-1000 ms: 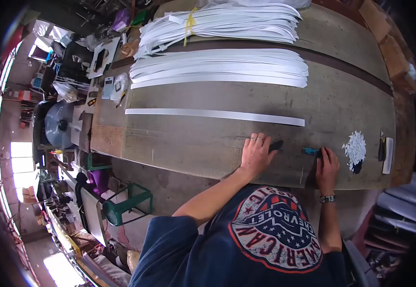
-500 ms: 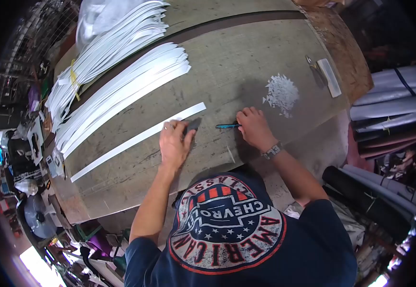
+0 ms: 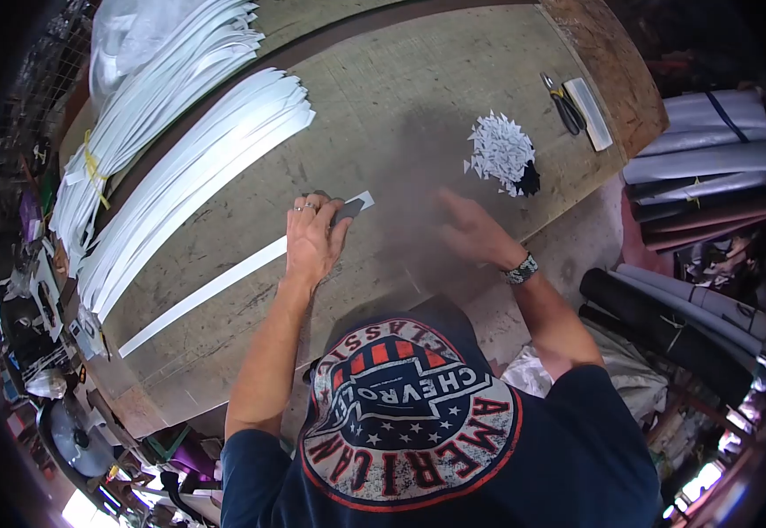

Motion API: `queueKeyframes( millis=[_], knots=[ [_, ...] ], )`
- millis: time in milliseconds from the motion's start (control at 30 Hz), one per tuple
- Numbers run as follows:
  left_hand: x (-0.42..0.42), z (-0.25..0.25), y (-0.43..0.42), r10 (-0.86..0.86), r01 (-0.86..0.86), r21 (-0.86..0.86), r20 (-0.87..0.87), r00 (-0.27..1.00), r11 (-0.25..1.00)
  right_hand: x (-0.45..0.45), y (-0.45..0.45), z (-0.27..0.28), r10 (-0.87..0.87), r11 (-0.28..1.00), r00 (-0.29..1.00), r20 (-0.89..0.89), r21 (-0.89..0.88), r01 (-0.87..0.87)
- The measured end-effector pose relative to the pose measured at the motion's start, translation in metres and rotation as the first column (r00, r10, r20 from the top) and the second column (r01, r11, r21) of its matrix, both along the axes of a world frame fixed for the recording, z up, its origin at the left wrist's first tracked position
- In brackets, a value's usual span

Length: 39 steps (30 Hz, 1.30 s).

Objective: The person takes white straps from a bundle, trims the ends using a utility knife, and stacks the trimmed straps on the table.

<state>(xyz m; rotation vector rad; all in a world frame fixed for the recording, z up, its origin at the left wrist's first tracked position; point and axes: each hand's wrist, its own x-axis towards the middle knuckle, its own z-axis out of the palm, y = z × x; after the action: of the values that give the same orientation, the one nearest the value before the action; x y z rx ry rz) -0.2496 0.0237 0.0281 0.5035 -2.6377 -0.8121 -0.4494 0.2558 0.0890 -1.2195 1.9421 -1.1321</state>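
A dark piece held over the end of one white strip

A single white strip point(image 3: 216, 289) lies flat on a worn table point(image 3: 365, 97), running from mid-view towards 8 o'clock; 12 o'clock points away from the person. At its 2 o'clock end rests the left hand point(image 3: 308, 242), thumb and fingers closed on a flat dark piece point(image 3: 349, 211) that overlaps the strip, a little white tip showing beyond. The right hand point(image 3: 475, 231) is at 3 o'clock from the left, apart from the strip; its fingertips are blurred, so I cannot tell whether they are together or hold anything.

The step in hand looks like setting the dark piece against the strip's end. From here, I judge, a next move calls for firm left-hand pressure so that neither slips.

Farther out, at 2 o'clock, is a pile of small white offcuts point(image 3: 499, 148), then black-and-yellow pliers point(image 3: 566, 114) beside a long pale block point(image 3: 589, 119). At 10 o'clock lies a stack of loose white strips point(image 3: 202, 176), and past it a bundle point(image 3: 158, 114) bound with yellow tie. Off the table, around 3 o'clock, are rolls of material point(image 3: 700, 141).
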Motion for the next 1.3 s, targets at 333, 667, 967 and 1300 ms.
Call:
queueKeyframes(
  millis=[333,667,967,1300],
  knots=[
    [-0.009,-0.012,0.011,0.045,-0.048,-0.042,-0.053,0.998,0.998,0.043,-0.026,-0.044,0.054,0.996,0.907,-0.417,0.091,-0.017],
    [-0.012,-0.014,0.01,0.029,-0.034,-0.107,-0.043,0.999,0.994,0.057,-0.034,-0.056,0.084,0.975,0.894,-0.44,0.223,0.019],
    [-0.012,-0.013,0.011,0.037,-0.041,-0.115,-0.037,0.999,0.993,0.058,-0.037,-0.057,0.074,0.978,0.903,-0.423,0.209,0.018],
    [-0.012,-0.017,0.01,0.034,-0.038,-0.105,-0.042,0.999,0.994,0.059,-0.04,-0.058,0.082,0.972,0.911,-0.405,0.233,0.016]
  ],
)
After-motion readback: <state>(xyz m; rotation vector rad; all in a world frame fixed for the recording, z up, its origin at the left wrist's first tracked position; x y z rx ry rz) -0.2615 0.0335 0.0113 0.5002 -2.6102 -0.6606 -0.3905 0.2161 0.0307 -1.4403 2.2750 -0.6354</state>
